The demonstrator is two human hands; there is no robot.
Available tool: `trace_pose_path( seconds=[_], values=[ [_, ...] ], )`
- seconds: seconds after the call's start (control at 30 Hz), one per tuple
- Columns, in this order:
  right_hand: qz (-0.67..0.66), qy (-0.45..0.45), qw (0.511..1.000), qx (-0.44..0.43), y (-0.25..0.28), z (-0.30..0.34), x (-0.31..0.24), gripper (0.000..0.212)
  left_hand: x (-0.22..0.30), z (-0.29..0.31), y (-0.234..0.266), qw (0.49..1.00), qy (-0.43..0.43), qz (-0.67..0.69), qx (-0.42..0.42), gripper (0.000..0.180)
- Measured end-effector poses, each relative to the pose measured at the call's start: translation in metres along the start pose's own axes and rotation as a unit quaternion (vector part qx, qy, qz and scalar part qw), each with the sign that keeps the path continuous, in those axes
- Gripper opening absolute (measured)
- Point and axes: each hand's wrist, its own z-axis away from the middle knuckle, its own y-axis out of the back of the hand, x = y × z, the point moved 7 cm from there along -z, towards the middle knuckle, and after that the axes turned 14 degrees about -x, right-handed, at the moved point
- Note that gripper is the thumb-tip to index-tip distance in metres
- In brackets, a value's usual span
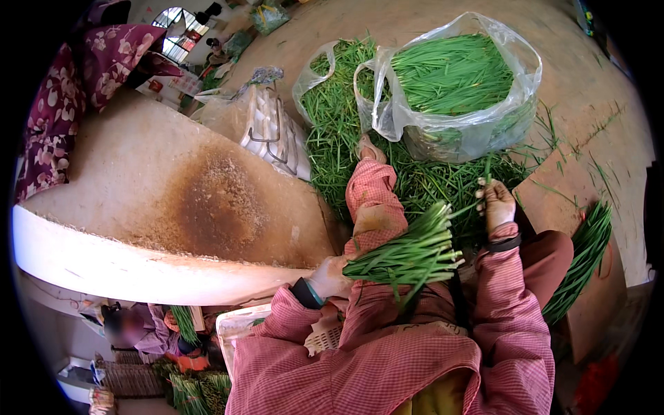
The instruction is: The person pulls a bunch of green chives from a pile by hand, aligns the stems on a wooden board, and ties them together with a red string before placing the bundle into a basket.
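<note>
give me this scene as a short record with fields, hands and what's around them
setting: person seated, seen from above, in a pink checked garment
left hand: grips the cut end of a bundle of green stalks lying across the lap
right hand: raised, pinching a few loose stalks
ahead: heap of loose green stalks on the ground
bag: clear plastic bag packed with stalks, open at the top
right side: another bundle on a brown board
left side: pale stained slab
</note>
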Motion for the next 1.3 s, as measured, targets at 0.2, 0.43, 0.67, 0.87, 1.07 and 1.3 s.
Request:
trace_pose_path(
  seconds=[0.2, 0.43, 0.67, 0.87, 1.07, 1.3],
  values=[
    [0.038, 0.063, 0.989, -0.128, -0.008, 0.025, -0.061, 0.024, -0.029, -0.003, -0.009, 0.999, -0.02, 0.026, 0.008, 0.032],
    [0.639, 0.273, 0.615, -0.372, -0.158, 0.099, -0.055, 0.069, -0.005, -0.005, -0.01, 0.999, -0.027, -0.021, -0.005, 0.023],
    [-0.111, -0.071, 0.975, -0.181, -0.079, 0.024, -0.019, 0.017, 0.001, 0.004, -0.042, 0.917, -0.004, 0.339, -0.209, 0.033],
    [0.017, -0.094, 0.988, -0.122, 0.009, -0.008, -0.011, 0.029, -0.072, 0.004, -0.088, 0.915, -0.025, 0.364, -0.17, 0.036],
    [0.103, -0.155, 0.868, -0.461, -0.061, 0.013, 0.006, 0.074, -0.058, -0.004, -0.098, 0.912, -0.116, 0.346, -0.187, 0.04],
    [-0.026, -0.257, 0.862, -0.436, -0.154, 0.023, 0.018, 0.027, -0.009, 0.008, -0.082, 0.878, -0.009, 0.406, -0.253, 0.04]
  ],
)
